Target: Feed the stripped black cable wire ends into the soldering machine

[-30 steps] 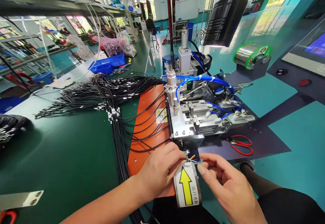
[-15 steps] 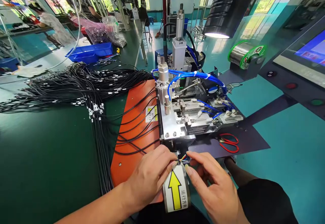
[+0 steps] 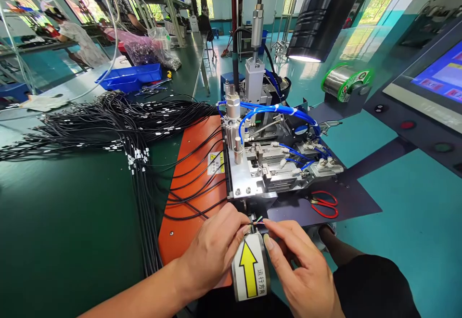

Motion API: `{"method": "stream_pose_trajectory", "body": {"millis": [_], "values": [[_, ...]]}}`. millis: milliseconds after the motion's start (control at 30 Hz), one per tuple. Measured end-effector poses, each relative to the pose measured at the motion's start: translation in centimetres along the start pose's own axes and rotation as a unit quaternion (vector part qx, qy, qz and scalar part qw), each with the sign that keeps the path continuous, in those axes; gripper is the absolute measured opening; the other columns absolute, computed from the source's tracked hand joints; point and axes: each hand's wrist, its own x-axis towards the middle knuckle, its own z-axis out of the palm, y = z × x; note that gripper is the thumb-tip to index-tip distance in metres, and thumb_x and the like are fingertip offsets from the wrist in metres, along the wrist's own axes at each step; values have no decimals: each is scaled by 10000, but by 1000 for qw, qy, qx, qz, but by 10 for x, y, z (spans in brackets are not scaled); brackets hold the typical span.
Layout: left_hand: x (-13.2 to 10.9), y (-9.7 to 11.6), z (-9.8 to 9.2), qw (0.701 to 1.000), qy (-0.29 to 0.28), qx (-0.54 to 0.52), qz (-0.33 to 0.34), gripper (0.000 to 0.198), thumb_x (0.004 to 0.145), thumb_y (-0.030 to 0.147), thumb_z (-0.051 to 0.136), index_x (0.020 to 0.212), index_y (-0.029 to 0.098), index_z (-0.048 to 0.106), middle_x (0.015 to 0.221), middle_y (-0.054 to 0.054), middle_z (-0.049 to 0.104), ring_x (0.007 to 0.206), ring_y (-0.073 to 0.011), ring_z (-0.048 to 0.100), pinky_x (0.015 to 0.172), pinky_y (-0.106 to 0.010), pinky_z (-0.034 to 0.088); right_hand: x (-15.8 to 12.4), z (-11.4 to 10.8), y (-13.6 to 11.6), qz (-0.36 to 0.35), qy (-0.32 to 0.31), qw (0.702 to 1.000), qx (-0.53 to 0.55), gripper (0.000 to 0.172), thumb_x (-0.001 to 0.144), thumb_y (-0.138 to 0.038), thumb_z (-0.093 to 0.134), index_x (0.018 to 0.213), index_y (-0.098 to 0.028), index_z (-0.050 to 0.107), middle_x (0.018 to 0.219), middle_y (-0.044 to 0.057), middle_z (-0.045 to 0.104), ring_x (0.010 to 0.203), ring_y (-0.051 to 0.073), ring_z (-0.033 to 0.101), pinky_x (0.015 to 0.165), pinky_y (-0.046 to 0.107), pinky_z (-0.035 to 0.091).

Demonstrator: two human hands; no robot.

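Observation:
My left hand (image 3: 218, 241) is closed in a pinch on the end of a black cable, just above a white cover with a yellow arrow (image 3: 250, 269). Thin coloured wires (image 3: 259, 222) stick out of the cable end towards the right. The index fingertip of my right hand (image 3: 305, 265) touches the wire tips, while its thumb stays apart below, near the cover's edge. Behind both hands stands a metal machine (image 3: 252, 173) with blue air tubes. Several black cables cross the orange plate (image 3: 197, 164) on its left. My fingers hide most of the held cable.
Bundled black cables (image 3: 137, 116) lie on the green table (image 3: 90, 222). Red-handled snips (image 3: 325, 205) rest on the dark plate at right. A solder spool (image 3: 341, 81), a lamp (image 3: 321, 17) and a control screen (image 3: 443, 75) stand beyond. A blue tray (image 3: 130, 76) sits at back left.
The coloured wires were fanned out upward and now lie closer together, pointing right. My right fingertip has moved slightly down to them. My left hand keeps its pinch.

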Motion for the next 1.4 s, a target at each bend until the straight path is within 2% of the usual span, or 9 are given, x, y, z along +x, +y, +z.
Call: {"method": "stream_pose_trajectory", "body": {"millis": [100,233,333,467,633,833,1033,1300,1400], "values": [[0,0,0,1000,-2,-4,-2,181,1033,201,419,1021,175,598,895,-57,569,808,-176,529,698,-286,442,2,5,-2,4,13,1000,5,250,987,-228,533,1204,-241,655,1013,52,654,823,156,675,670,201,551],[0,0,0,1000,-4,7,-3,181,1033,209,419,1012,177,596,898,-57,579,819,-181,533,692,-290,435,9,16,-9,22,57,998,-7,144,974,-253,548,971,-204,683,841,27,620,660,138,611,595,232,504],[1,0,1,1000,-2,18,1,184,1030,210,420,1004,179,599,884,-54,588,809,-182,535,685,-292,432,15,27,-13,-1,97,995,-29,183,973,-245,537,849,-190,660,771,21,593,634,136,574,576,242,470],[1,-1,1,1000,1,17,8,181,1025,199,423,987,178,599,863,-50,588,792,-180,532,678,-293,427,17,35,-14,-29,120,992,-37,192,972,-222,523,836,-184,653,742,13,581,619,132,549,569,244,450],[0,-1,1,1000,-8,25,3,189,1026,206,419,1003,170,603,872,-59,589,791,-187,530,671,-296,427,14,19,-7,38,59,998,5,191,982,-293,545,867,-206,671,804,13,612,670,133,587,594,239,462],[2,-1,2,999,-20,35,8,225,1033,205,383,994,159,600,869,-72,579,785,-197,528,677,-306,449,24,-2,0,61,53,996,31,145,972,-329,586,1024,-237,686,950,26,644,792,156,628,682,245,498],[2,-1,3,998,-26,47,15,242,1036,204,368,973,154,597,844,-71,569,758,-196,521,657,-311,447,29,-4,-5,62,4,997,54,161,986,-322,566,1041,-245,697,1009,28,644,848,155,638,713,224,501],[1,-1,2,998,-26,48,15,255,1040,208,355,977,156,597,841,-66,566,756,-195,521,654,-310,444,27,-5,-3,167,-33,977,129,286,980,-458,554,1061,-216,681,932,36,682,823,176,637,720,247,495],[1,-2,3,998,-26,47,13,253,1039,206,359,971,154,597,838,-64,561,753,-195,519,657,-310,444,28,-3,-5,175,-39,974,140,275,975,-457,563,1042,-218,682,886,22,672,778,164,615,687,240,477]]}}
